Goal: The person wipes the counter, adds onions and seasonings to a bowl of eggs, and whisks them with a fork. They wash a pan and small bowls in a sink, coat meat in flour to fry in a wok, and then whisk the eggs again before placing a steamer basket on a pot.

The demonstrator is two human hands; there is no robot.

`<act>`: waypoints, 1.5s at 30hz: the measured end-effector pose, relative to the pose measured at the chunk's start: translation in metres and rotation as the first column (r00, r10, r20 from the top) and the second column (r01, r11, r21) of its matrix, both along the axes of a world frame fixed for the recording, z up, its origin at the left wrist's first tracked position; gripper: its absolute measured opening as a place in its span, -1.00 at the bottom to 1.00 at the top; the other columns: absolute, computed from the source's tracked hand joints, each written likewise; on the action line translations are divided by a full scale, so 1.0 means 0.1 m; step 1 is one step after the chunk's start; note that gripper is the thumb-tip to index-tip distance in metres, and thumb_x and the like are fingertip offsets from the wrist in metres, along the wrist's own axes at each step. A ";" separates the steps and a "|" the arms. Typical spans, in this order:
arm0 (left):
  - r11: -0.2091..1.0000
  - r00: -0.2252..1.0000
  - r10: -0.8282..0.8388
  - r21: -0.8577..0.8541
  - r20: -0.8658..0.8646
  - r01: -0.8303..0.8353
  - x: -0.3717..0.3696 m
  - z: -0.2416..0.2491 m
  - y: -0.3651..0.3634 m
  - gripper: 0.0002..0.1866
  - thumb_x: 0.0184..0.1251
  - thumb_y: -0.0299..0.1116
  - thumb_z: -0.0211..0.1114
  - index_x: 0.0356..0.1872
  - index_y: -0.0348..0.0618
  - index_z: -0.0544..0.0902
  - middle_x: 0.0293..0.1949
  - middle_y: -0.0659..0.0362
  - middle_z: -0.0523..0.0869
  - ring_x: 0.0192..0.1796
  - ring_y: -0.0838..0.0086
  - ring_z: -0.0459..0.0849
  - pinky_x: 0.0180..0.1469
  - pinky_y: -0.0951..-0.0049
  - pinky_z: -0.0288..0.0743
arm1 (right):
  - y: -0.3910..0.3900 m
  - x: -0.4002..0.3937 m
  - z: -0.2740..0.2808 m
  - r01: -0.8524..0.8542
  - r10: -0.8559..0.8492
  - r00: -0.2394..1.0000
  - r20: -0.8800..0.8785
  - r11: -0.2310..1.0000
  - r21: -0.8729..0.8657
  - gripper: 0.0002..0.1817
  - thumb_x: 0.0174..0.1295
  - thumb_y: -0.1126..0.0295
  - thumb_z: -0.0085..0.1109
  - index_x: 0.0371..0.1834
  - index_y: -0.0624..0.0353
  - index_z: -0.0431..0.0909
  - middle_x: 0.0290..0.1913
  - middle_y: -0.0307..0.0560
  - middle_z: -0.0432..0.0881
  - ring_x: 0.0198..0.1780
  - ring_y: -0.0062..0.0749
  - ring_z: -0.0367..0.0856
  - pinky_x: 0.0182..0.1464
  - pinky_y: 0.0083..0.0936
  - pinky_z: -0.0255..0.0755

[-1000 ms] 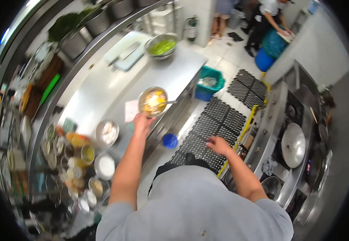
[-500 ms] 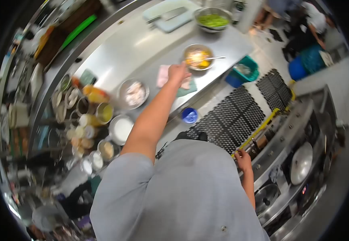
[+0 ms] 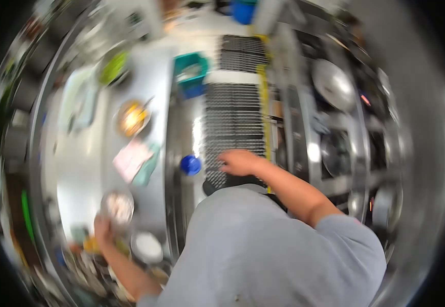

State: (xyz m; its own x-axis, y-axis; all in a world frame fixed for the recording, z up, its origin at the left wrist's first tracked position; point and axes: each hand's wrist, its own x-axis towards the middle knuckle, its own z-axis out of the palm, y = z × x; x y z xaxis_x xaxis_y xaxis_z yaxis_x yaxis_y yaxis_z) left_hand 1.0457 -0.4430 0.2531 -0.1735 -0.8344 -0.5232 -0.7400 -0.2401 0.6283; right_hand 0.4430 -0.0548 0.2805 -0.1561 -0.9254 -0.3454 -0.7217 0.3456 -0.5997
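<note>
My left hand [image 3: 103,228] is at the near left rim of a metal bowl of pale pieces [image 3: 119,206]; motion blur hides its fingers and whether it grips the rim. My right hand [image 3: 239,162] hangs in the air over the black floor mat [image 3: 235,110], with fingers apart and nothing in them. Beyond the pale bowl, a pink cloth [image 3: 132,159] and a green cloth [image 3: 145,171] lie on the steel counter [image 3: 153,77]. Past them stands a bowl with orange and yellow contents [image 3: 133,118].
A bowl of green vegetables [image 3: 114,67] and a cutting board [image 3: 79,97] are farther up the counter. On the floor stand a teal basket [image 3: 190,69] and a blue container [image 3: 190,165]. Right is the stove with a wok [image 3: 333,84]. A white-filled bowl [image 3: 147,246] is near left.
The view has turned, shifting the counter left and the stove upward. My left hand has gone from beside the orange-yellow bowl to the pale bowl. My right hand has swung in front of my body.
</note>
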 end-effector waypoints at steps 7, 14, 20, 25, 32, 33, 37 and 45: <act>0.997 0.927 -0.036 0.045 -0.373 0.057 -1.46 1.49 0.61 -0.62 0.26 -0.53 0.20 0.13 -0.24 0.58 -0.07 0.08 0.76 -0.23 0.35 0.79 -0.35 0.31 0.75 | -0.25 0.07 1.29 0.051 0.037 0.979 0.199 0.906 -0.420 -0.58 0.50 0.16 0.31 0.25 0.21 0.69 0.11 0.11 0.73 0.21 0.14 0.71 0.26 -0.04 0.60; 0.853 0.760 -0.461 0.007 -0.458 0.522 -4.29 1.25 1.22 -0.61 0.28 -0.56 0.24 0.15 -0.26 0.61 0.01 0.12 0.74 -0.04 0.47 0.71 -0.08 0.46 0.64 | -0.34 -0.57 1.48 0.002 -0.026 0.999 -0.044 0.884 -0.467 -0.69 0.48 0.26 0.22 0.13 0.21 0.70 -0.01 0.06 0.72 0.05 0.04 0.79 0.03 -0.01 0.67; 0.704 0.610 -0.603 0.018 -0.514 0.710 -6.71 1.14 2.16 -0.72 0.33 -0.60 0.18 0.05 -0.25 0.60 -0.19 0.12 0.75 -0.34 0.53 0.73 -0.45 0.53 0.59 | 0.01 -1.68 0.82 0.451 -0.518 0.793 -0.319 0.853 -0.264 -0.51 0.39 0.38 0.17 0.33 0.41 0.55 0.15 0.28 0.70 -0.03 0.16 0.83 -0.07 0.04 0.72; 0.469 0.304 -0.786 -0.199 -0.538 0.861 -8.01 0.95 2.48 -0.64 0.32 -0.59 0.22 0.14 -0.37 0.65 0.01 0.07 0.79 0.06 0.44 0.73 0.13 0.38 0.64 | 0.58 -2.68 0.74 0.817 -0.844 0.535 0.033 0.507 -0.274 -0.54 0.32 0.31 0.37 0.20 0.38 0.63 0.13 0.32 0.72 0.11 0.22 0.77 0.17 0.03 0.64; 0.255 0.167 -0.706 -0.027 -0.689 0.967 -9.42 1.15 2.99 -0.89 0.46 -0.61 0.17 -0.06 -0.31 0.55 -0.22 0.11 0.67 -0.37 0.45 0.78 -0.45 0.42 0.72 | 1.10 -3.40 1.02 0.846 -0.975 0.217 -0.052 0.215 -0.489 -0.65 0.30 0.27 0.46 0.03 0.20 0.62 -0.02 0.12 0.74 -0.04 0.18 0.77 0.02 0.02 0.65; 0.188 0.126 -0.738 -0.023 -0.663 0.982 -9.64 1.09 3.02 -0.92 0.47 -0.60 0.18 -0.09 -0.30 0.54 -0.25 0.11 0.65 -0.38 0.45 0.77 -0.45 0.42 0.73 | 1.16 -3.52 1.04 0.847 -0.981 0.189 -0.052 0.190 -0.496 -0.65 0.29 0.28 0.47 0.03 0.19 0.62 -0.03 0.11 0.74 -0.04 0.17 0.77 0.02 0.03 0.64; 0.023 0.018 -0.718 0.002 -0.696 1.000 -10.41 1.14 3.23 -0.95 0.44 -0.59 0.20 -0.17 -0.30 0.51 -0.31 0.13 0.63 -0.39 0.46 0.76 -0.46 0.39 0.72 | 1.32 -3.90 1.13 0.885 -0.997 0.006 0.078 -0.031 -0.464 -0.65 0.25 0.38 0.46 0.06 0.23 0.64 -0.05 0.09 0.76 -0.03 0.17 0.77 0.07 -0.02 0.63; -0.287 -0.255 -0.680 -0.070 -0.688 0.955 -11.55 1.48 3.84 -0.92 0.42 -0.59 0.21 -0.23 -0.30 0.46 -0.31 0.09 0.65 -0.39 0.43 0.76 -0.49 0.33 0.73 | 1.73 -4.28 1.60 0.881 -0.973 -0.226 -0.033 -0.190 -0.432 -0.69 0.27 0.41 0.49 0.04 0.25 0.72 -0.01 0.09 0.74 -0.06 0.03 0.79 0.01 -0.18 0.63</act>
